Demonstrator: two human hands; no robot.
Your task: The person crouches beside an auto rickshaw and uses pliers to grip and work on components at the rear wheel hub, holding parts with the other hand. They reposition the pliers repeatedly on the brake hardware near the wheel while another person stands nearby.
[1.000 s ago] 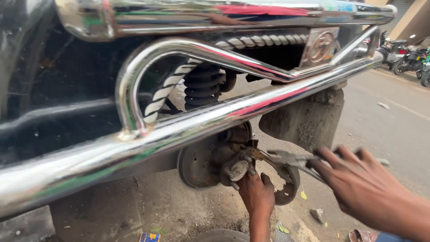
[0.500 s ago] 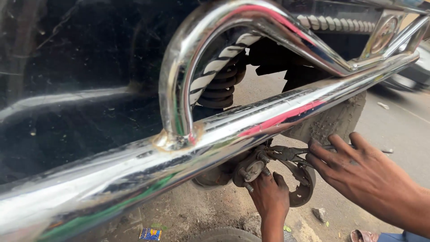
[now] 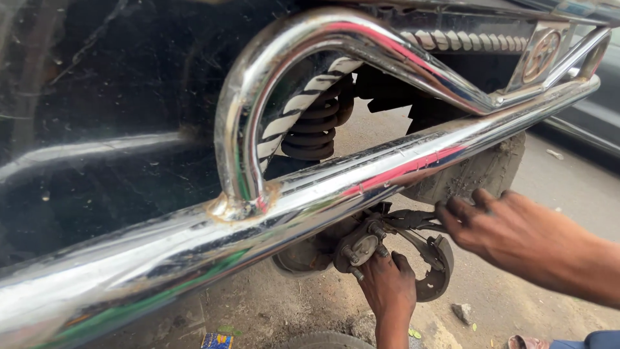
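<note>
A polished chrome side bar (image 3: 361, 194), tubular and mirror-bright with a welded arched loop, crosses the view diagonally in front of a glossy black vehicle body (image 3: 116, 97). Behind it hangs a dark coil spring (image 3: 316, 129), ribbed and dusty.

Below the bar sits the bare wheel hub (image 3: 361, 249), a round grey metal flange with threaded studs sticking out. A curved, rusty-brown brake shoe (image 3: 439, 274) arcs just beside it.

The left hand (image 3: 387, 287) comes up from below, fingers curled against the lower edge of the hub. The right hand (image 3: 510, 229) reaches in from the right, closed on the dark handles of pliers (image 3: 413, 220); the tool's tip is tucked behind the hub and hard to make out. The hands are near each other but apart.

The ground (image 3: 290, 310) is rough, stained concrete. A tyre's edge (image 3: 323, 339) is cut off at the bottom.
</note>
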